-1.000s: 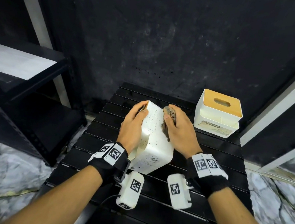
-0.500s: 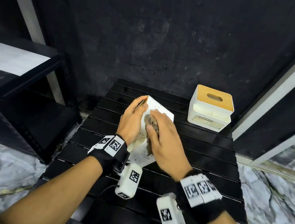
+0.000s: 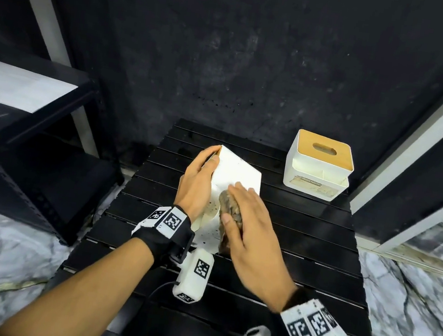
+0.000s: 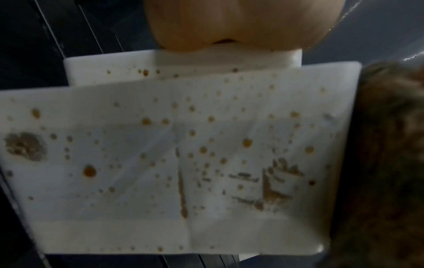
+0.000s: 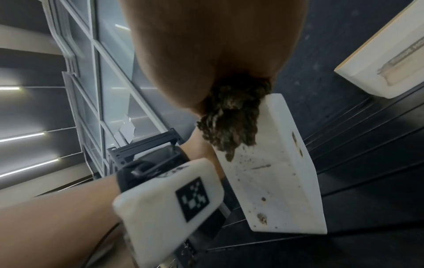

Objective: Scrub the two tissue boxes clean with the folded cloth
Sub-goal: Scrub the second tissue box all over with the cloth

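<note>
Brown spots cover box 1 (image 3: 238,174), tipped on the surface (image 3: 306,222) in your left hand (image 3: 195,184)'s grip, your flat right hand (image 3: 252,223) presses the folded cloth (image 3: 229,211) to it, and box 2 (image 3: 319,161) waits apart, seemingly untouched.

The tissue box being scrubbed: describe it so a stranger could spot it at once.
On the black slatted table, look to the middle, between the person's two hands. The left hand grips a white tissue box tipped off its base, while the right hand presses a dark folded cloth against it. Unlike the upright box with the wooden lid at the back right, it is speckled with brown spots.
</note>
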`<action>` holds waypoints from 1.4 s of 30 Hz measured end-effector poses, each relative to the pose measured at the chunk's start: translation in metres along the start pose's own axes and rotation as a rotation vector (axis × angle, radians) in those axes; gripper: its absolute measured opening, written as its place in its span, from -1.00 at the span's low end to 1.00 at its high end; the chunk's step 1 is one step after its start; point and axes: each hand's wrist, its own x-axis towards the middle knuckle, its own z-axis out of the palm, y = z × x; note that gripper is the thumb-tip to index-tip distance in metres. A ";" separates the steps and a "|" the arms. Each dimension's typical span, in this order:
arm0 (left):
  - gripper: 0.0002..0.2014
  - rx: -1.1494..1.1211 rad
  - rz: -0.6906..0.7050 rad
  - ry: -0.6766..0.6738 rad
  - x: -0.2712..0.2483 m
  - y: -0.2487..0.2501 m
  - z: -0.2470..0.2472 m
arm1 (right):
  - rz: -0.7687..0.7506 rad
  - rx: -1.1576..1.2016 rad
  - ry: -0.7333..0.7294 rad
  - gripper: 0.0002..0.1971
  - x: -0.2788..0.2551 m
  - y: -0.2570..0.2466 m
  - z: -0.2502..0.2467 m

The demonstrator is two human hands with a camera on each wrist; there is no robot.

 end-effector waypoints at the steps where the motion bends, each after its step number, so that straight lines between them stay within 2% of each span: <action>1: -0.71 0.003 -0.001 -0.007 0.000 0.001 0.000 | 0.008 0.010 0.003 -0.51 0.004 0.002 0.000; 10: -0.71 0.051 -0.008 0.013 0.002 0.001 0.003 | 0.134 0.001 -0.012 -0.54 0.114 0.042 -0.018; 13: -0.72 0.049 0.004 0.015 0.002 0.000 0.001 | 0.103 0.003 -0.012 -0.54 0.099 0.038 -0.015; 19: -0.72 0.031 0.009 -0.013 0.001 0.000 0.002 | 0.012 0.011 -0.041 -0.49 0.013 0.015 -0.009; 22: -0.72 0.033 0.003 -0.031 0.001 0.001 0.004 | 0.026 0.019 -0.039 -0.51 0.022 0.019 -0.012; 27: -0.70 0.059 0.009 -0.028 0.001 0.003 0.006 | 0.130 0.030 -0.009 -0.54 0.096 0.039 -0.020; 30: -0.71 0.054 0.001 -0.009 0.002 0.003 0.004 | 0.144 0.020 -0.034 -0.55 0.116 0.040 -0.022; 34: -0.73 0.044 0.018 0.003 0.003 0.001 0.003 | 0.121 0.024 -0.026 -0.50 0.078 0.023 -0.016; 38: -0.71 0.044 0.023 -0.006 0.003 -0.001 0.003 | -0.018 0.017 -0.054 -0.48 0.024 0.003 -0.007; 42: -0.61 0.054 0.029 -0.019 0.003 -0.003 0.004 | -0.062 0.010 -0.085 -0.50 0.026 0.005 -0.009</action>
